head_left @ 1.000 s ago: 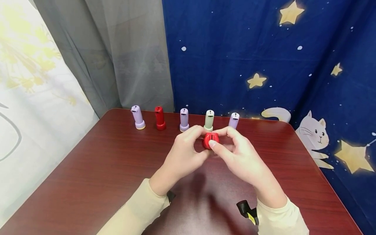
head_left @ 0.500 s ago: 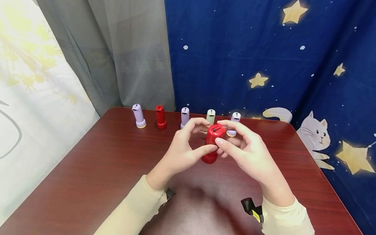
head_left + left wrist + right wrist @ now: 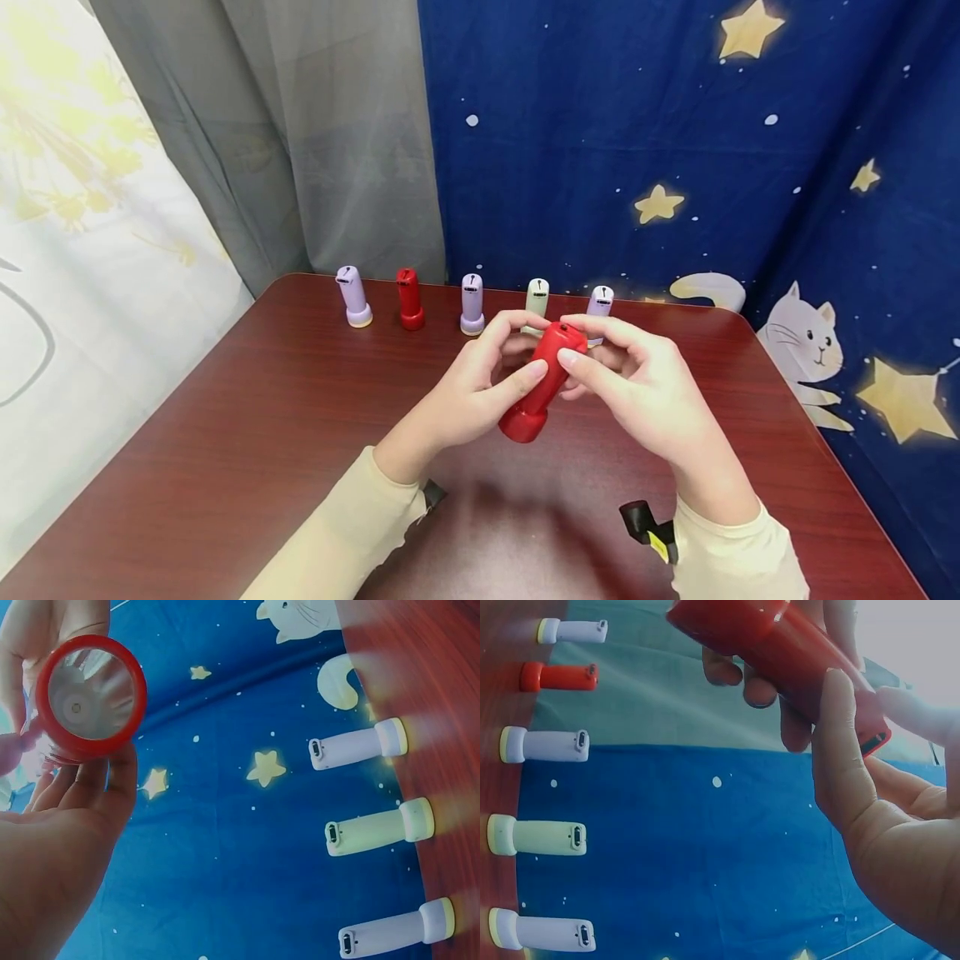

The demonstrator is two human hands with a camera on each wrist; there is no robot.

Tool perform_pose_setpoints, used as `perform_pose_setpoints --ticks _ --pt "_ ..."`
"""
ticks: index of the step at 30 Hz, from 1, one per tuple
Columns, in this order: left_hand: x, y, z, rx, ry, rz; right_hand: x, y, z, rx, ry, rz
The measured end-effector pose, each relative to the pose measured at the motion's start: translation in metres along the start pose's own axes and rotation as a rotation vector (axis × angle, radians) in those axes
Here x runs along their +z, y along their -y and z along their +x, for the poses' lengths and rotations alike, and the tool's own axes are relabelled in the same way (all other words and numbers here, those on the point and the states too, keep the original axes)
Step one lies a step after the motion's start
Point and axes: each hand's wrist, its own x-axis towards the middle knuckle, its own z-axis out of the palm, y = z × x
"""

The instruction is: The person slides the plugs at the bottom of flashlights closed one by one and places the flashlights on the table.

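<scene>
Both hands hold a red flashlight (image 3: pixel 548 385) above the table, tilted with its wide head low and toward the left. My left hand (image 3: pixel 467 392) pinches the barrel, thumb on the near side. My right hand (image 3: pixel 654 400) grips the tail end between thumb and fingers. In the left wrist view the flashlight's round clear lens (image 3: pixel 91 694) faces the camera inside a red rim. A slot shows at the tail in the right wrist view, where the barrel (image 3: pixel 780 656) slants across the top. Fingers behind the barrel are partly hidden in the head view.
Along the table's (image 3: pixel 300 417) far edge stand a lavender flashlight (image 3: pixel 353 297), a red one (image 3: pixel 409 300), another lavender one (image 3: pixel 472 305), a pale green one (image 3: pixel 537 297) and a lavender one (image 3: pixel 600 302), heads down. A blue star-print curtain (image 3: pixel 570 167) hangs behind.
The red flashlight has turned from end-on to lengthwise in the head view, its head swinging down toward me and leftward. Both hands have shifted their fingers along it.
</scene>
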Motion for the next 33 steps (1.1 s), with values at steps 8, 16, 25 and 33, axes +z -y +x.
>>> perform_pose_setpoints --ticks 8,16,25,33 --pt "0.004 0.003 0.003 0.003 -0.017 0.138 -0.001 -0.002 0.003 0.052 -0.085 -0.063" --pt "0.004 0.003 0.002 0.114 -0.053 0.189 0.002 -0.004 0.003 0.028 -0.151 -0.033" --pt "0.000 0.007 -0.001 0.160 -0.011 0.158 0.005 -0.003 0.001 -0.052 -0.097 -0.020" --pt "-0.001 0.010 0.000 0.175 0.003 0.146 0.005 -0.006 -0.002 -0.130 -0.046 0.011"
